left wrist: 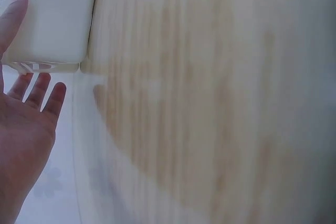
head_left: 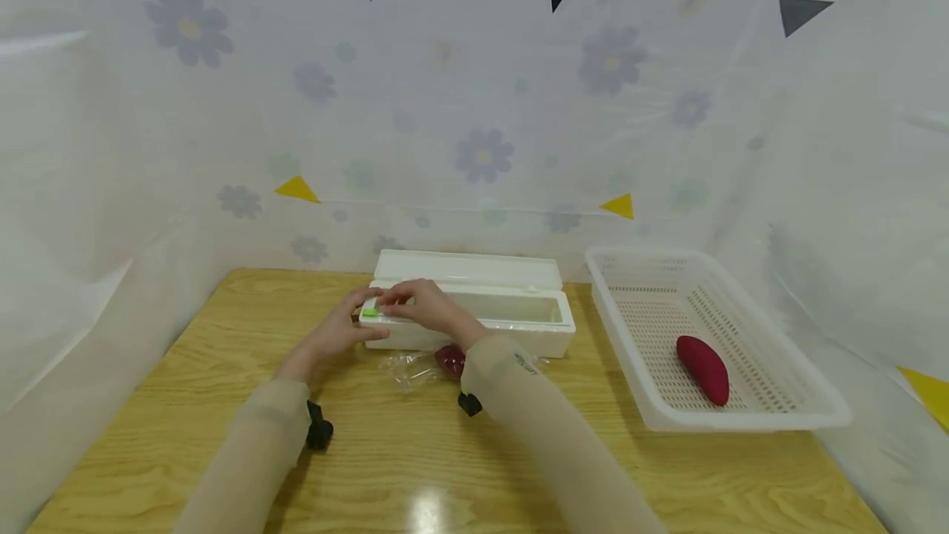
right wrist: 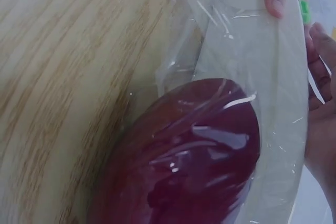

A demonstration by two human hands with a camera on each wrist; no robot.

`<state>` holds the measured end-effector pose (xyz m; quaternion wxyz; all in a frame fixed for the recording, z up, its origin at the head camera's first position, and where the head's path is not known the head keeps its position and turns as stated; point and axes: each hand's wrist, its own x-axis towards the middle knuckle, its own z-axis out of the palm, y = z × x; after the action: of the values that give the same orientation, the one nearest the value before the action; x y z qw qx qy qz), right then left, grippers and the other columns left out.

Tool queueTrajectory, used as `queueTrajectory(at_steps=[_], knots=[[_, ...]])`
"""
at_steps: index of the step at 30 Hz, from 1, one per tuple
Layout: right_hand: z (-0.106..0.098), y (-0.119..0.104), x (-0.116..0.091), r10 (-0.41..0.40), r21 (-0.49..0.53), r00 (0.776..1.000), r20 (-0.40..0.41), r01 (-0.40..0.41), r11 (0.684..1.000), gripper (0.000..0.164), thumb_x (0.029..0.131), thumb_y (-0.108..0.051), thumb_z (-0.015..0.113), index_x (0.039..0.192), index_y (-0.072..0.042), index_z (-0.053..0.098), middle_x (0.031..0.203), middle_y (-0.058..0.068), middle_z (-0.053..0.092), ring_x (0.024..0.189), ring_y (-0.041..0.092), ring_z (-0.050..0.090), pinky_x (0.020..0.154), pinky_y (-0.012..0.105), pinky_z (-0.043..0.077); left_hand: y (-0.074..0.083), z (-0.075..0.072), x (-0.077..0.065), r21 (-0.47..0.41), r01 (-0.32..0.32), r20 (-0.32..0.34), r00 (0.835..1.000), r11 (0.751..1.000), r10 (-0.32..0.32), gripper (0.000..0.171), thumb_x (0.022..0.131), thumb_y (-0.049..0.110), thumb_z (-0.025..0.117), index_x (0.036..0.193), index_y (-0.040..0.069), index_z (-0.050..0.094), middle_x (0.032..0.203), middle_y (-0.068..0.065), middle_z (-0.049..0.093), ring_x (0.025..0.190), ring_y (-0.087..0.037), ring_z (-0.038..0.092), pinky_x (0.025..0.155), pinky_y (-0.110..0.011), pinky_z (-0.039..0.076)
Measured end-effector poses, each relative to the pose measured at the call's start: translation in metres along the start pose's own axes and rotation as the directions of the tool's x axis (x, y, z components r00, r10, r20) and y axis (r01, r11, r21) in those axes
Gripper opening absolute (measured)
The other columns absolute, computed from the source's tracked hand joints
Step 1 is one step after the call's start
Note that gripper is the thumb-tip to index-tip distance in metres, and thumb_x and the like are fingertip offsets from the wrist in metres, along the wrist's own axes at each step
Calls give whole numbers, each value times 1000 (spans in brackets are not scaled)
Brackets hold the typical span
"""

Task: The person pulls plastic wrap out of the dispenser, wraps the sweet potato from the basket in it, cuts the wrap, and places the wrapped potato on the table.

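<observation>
Both hands work the left end of the white cling-film dispenser at mid-desk: left hand released, flat against it; right hand fingers curled over the green slider. Wrapped purple sweet potato lies just near.

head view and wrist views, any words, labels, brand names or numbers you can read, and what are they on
No text reads clearly in any view.
Right sleeve: a small dark mark near the cuff, too small and blurred to read.
White wrap dispenser box: no readable print; only a plain green tab.
White basket: no lettering visible.
Backdrop sheet: only flowers and triangles, no words.
</observation>
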<state>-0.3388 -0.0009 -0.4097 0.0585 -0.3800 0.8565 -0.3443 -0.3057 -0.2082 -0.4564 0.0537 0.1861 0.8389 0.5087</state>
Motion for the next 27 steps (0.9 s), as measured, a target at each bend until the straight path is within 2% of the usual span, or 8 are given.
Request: queueTrajectory(at_steps=[6,12,16,20,27], knots=[[1,-5,3,-1,10,1000,0,1,1000,21,92,-26,62,109,-18,72,109,-3,68,94,7,59,80,19,47,7,0,-4,-6,0,4,1000,1000,0,73,83,30,72,143,14,35,157,-20,-2,140,-47,7,100,-59,35],[6,-9,5,8,27,1000,2,-8,1000,22,90,-30,64,105,-16,73,99,-5,69,78,5,57,66,18,47,12,1,-7,-20,17,6,1000,1000,-17,74,85,28,71,145,13,32,157,-19,-4,139,-49,10,97,-56,40],[9,-10,6,9,20,999,-36,-8,1000,20,88,-30,67,101,-16,74,93,-5,69,69,7,53,59,19,44,11,1,-5,-11,11,7,1000,1000,-11,75,85,28,71,146,13,31,157,-18,-3,139,-47,12,96,-55,41],[11,-10,7,9,10,998,-57,-9,1000,19,87,-31,68,97,-16,74,89,-6,67,66,7,51,57,19,43,8,1,-2,-28,-3,11,1000,1000,3,75,84,27,72,146,13,31,157,-17,-1,140,-44,11,97,-55,41],[12,-11,7,15,-18,997,-81,-17,1000,16,87,-29,69,92,-15,74,86,-5,67,64,6,50,56,18,42,2,1,-2,-29,3,8,1000,1000,-3,75,84,29,72,145,13,32,157,-17,-3,138,-48,14,94,-53,44]])
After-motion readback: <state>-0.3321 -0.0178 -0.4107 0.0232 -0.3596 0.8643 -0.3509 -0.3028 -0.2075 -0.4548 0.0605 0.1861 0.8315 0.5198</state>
